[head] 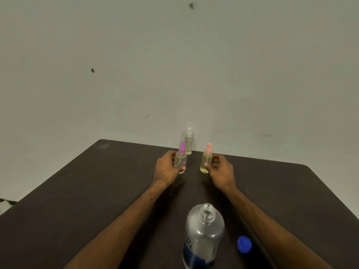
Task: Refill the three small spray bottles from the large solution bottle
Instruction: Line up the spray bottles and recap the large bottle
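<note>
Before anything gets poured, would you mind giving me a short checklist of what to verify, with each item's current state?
1. Large solution bottle uncapped: ok, its neck is open and the blue cap lies on the table beside it.
2. Large bottle upright: ok.
3. Spray tops off the small bottles: not ok, the purple-topped bottle, pink-topped bottle and white-topped bottle all have theirs on.
4. Small bottles steadied: ok for two, left hand on the purple-topped, right hand on the pink-topped.
5. Solution left in the large bottle: cannot tell.
6. Room left in the small bottles: cannot tell.
</note>
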`<state>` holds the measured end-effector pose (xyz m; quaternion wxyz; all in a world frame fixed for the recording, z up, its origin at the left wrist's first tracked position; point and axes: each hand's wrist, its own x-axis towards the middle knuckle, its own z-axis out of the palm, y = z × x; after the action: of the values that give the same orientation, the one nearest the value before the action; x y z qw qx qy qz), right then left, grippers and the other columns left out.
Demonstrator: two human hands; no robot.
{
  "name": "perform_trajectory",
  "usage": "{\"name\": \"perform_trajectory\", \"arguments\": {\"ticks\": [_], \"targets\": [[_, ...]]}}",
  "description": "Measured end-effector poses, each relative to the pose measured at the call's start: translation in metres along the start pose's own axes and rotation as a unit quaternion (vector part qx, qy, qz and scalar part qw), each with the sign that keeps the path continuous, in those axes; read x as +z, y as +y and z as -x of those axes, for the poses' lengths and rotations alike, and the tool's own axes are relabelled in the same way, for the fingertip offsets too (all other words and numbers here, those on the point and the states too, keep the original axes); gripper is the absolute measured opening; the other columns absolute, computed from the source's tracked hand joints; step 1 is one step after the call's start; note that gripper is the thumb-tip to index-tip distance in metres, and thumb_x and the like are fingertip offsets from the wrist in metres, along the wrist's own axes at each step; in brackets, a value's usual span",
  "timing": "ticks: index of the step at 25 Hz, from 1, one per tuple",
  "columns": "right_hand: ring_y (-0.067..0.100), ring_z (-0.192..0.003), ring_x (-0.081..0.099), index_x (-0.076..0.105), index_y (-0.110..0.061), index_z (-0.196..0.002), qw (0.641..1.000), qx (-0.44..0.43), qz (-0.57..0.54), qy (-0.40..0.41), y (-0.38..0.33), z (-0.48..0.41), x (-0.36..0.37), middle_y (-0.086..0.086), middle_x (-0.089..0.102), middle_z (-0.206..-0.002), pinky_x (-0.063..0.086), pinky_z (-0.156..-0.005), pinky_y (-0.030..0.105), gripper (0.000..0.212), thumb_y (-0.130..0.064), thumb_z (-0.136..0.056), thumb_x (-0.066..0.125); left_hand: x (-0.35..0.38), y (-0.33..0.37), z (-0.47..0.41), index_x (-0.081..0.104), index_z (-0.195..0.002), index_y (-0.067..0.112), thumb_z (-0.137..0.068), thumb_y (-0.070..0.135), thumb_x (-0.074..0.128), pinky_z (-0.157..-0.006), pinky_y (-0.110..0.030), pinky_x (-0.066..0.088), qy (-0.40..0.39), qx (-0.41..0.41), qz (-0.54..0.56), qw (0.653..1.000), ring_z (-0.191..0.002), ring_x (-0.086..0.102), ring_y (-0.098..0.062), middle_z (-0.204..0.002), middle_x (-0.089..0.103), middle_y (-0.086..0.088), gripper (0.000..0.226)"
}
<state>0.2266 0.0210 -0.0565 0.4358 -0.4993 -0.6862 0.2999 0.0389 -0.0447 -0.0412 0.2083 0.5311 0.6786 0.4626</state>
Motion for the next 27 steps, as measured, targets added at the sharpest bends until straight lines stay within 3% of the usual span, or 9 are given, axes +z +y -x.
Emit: {"name": "perform_trajectory", "arguments": {"ticks": [4,8,13,17,24,27], "targets": [[-0.004,-0.084,0.058,0.055,-0.015,-0.12,1.0,-0.013,0.003,0.025,0.017,-0.027,0.004,-0.012,0.06,-0.1,0.048,-0.074,0.011,0.034,-0.019,-0.089,0.07,0.048,-0.008,-0.043,0.061,-0.121,0.012,-0.072,0.018,0.088,-0.091,-0.027,0.054,0.017,-0.001,0.015,1.0,-0.103,0.068,-0.016,-0.114,0.071,-0.001,0.056],[0.003,-0.087,0.058,0.057,-0.017,-0.127,0.998,-0.021,0.011,0.05,0.029,-0.059,0.012,-0.009,0.06,-0.107,0.04,-0.068,0.006,0.039,-0.018,-0.09,0.069,0.074,-0.009,-0.075,0.061,-0.122,0.014,-0.072,0.025,0.088,-0.09,-0.033,0.057,0.039,0.027,-0.006,0.999,-0.101,0.067,-0.018,-0.117,0.069,-0.003,0.058],[0.005,-0.09,0.059,0.058,-0.019,-0.129,0.998,-0.028,-0.009,0.061,0.039,-0.08,0.02,-0.009,0.062,-0.109,0.042,-0.071,0.01,0.04,-0.018,-0.091,0.068,0.088,-0.012,-0.09,0.056,-0.102,0.02,-0.069,0.032,0.09,-0.069,-0.019,0.05,0.083,0.018,-0.022,0.996,-0.085,0.063,-0.011,-0.095,0.062,0.009,0.049],[0.011,-0.092,0.062,0.06,-0.014,-0.12,0.997,-0.027,0.0,0.075,0.045,-0.086,0.023,-0.003,0.066,-0.11,0.05,-0.078,0.023,0.035,-0.023,-0.089,0.071,0.092,-0.017,-0.103,0.059,-0.084,0.02,-0.067,0.037,0.09,-0.058,-0.013,0.036,0.103,0.025,-0.032,0.994,-0.081,0.059,-0.011,-0.091,0.062,0.003,0.039],[0.014,-0.09,0.06,0.055,-0.019,-0.112,0.991,-0.041,0.112,0.067,0.042,-0.102,0.031,-0.003,0.063,-0.103,0.055,-0.078,0.038,0.036,-0.04,-0.087,0.07,0.085,-0.022,-0.114,0.047,-0.102,0.016,-0.066,0.04,0.091,-0.056,-0.021,0.038,0.108,-0.008,-0.017,0.994,-0.085,0.058,-0.017,-0.097,0.06,-0.003,0.062],[0.013,-0.087,0.059,0.053,-0.019,-0.112,0.986,-0.038,0.154,0.055,0.041,-0.105,0.033,-0.003,0.062,-0.101,0.054,-0.074,0.036,0.04,-0.047,-0.088,0.067,0.078,-0.025,-0.12,0.045,-0.107,0.015,-0.065,0.043,0.09,-0.064,-0.031,0.051,0.104,-0.014,-0.017,0.994,-0.083,0.062,-0.019,-0.097,0.063,-0.005,0.067]]}}
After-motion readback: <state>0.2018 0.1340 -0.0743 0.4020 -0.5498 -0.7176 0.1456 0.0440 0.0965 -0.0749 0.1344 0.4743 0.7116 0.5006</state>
